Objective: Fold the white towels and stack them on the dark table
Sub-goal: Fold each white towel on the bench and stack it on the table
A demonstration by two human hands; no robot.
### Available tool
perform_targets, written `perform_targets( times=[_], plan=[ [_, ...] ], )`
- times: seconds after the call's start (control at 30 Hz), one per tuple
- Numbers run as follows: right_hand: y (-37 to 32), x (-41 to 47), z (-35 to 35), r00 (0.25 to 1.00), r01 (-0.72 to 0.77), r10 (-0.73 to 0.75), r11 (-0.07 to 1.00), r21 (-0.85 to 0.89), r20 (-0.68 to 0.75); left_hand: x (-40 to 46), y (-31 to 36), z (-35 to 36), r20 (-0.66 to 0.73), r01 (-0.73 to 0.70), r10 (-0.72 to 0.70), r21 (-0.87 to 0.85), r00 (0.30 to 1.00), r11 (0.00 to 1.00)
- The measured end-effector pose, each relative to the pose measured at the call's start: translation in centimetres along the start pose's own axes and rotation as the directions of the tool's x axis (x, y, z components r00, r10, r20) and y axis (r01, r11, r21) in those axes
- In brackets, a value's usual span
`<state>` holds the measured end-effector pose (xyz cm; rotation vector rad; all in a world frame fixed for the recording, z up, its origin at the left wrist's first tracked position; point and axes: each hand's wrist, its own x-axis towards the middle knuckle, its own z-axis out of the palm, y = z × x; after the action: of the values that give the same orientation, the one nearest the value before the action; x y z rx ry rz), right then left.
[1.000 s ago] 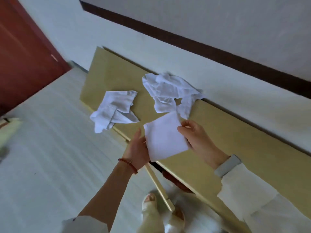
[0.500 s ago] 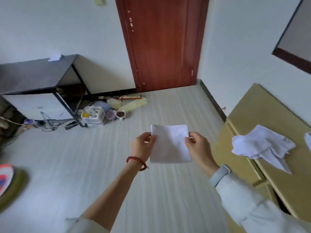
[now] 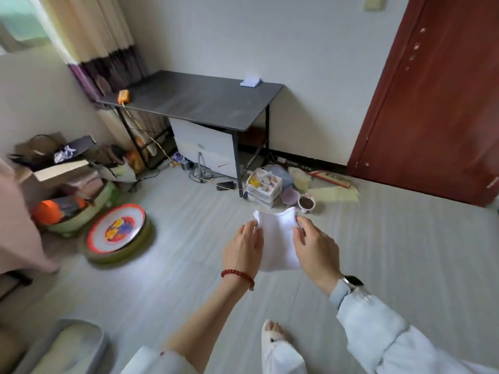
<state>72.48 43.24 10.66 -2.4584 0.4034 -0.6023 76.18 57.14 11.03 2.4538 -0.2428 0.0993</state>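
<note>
A folded white towel [image 3: 278, 238] hangs in the air between my two hands, above the pale floor. My left hand [image 3: 243, 248] pinches its left edge and my right hand [image 3: 316, 247] pinches its right edge. The dark table [image 3: 194, 99] stands ahead against the white wall. A small stack of folded white towels [image 3: 251, 81] lies at its far right corner. An orange device [image 3: 123, 96] sits near its left end.
Under the table stand a white panel [image 3: 205, 147], cables and a tray of small items [image 3: 263, 186]. A mug [image 3: 306, 203] and a colourful round basin [image 3: 117, 233] lie on the floor. Boxes [image 3: 54, 168] crowd the left side. A red-brown door [image 3: 437, 98] is at right.
My view has swung left from the yellow desk with loose towels, past the door, to face the dark table. Both hands have carried the folded towel along.
</note>
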Motion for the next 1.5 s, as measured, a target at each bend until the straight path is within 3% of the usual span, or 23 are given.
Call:
perform_targets(
  times=[0.27, 0.37, 0.5, 0.67, 0.9, 1.2, 1.5],
  plan=[
    [-7.8, 22.2, 14.3, 0.992, 0.111, -0.116, 0.990, 0.087, 0.053, 25.1, -7.2, -3.1, -0.072, 0.102, -0.092, 0.142, 0.993, 0.985],
    [-11.0, 29.2, 18.6, 0.981, 0.187, -0.189, 0.981, 0.049, 0.052, 32.3, -9.5, -5.0, -0.123, 0.141, -0.127, 0.119, 0.984, 0.983],
    [-14.4, 37.2, 25.4, 0.962, 0.130, -0.155, 0.984, 0.120, 0.224, 41.0, -14.3, -6.7, -0.153, 0.185, -0.165, 0.121, 0.974, 0.975],
    [-17.0, 47.7, 35.4, 0.942, 0.114, -0.159, 0.980, 0.164, 0.295, 54.7, -20.5, -6.8, -0.127, 0.203, -0.188, 0.127, 0.974, 0.971],
    [-20.9, 65.5, 46.0, 0.964, -0.057, 0.027, 0.993, 0.106, 0.265, 77.7, -25.5, -6.9, -0.046, 0.093, -0.089, 0.113, 0.995, 0.989],
    [-16.3, 84.8, 51.3, 0.956, -0.281, 0.275, 0.959, 0.042, 0.104, 101.9, -21.5, -0.8, 0.200, -0.096, 0.096, -0.008, 0.975, 0.995],
    [-8.7, 101.6, 57.7, 0.872, -0.469, 0.454, 0.882, 0.044, 0.186, 122.1, -19.5, 9.2, 0.443, 0.147, -0.060, -0.166, 0.895, 0.975]
  ],
)
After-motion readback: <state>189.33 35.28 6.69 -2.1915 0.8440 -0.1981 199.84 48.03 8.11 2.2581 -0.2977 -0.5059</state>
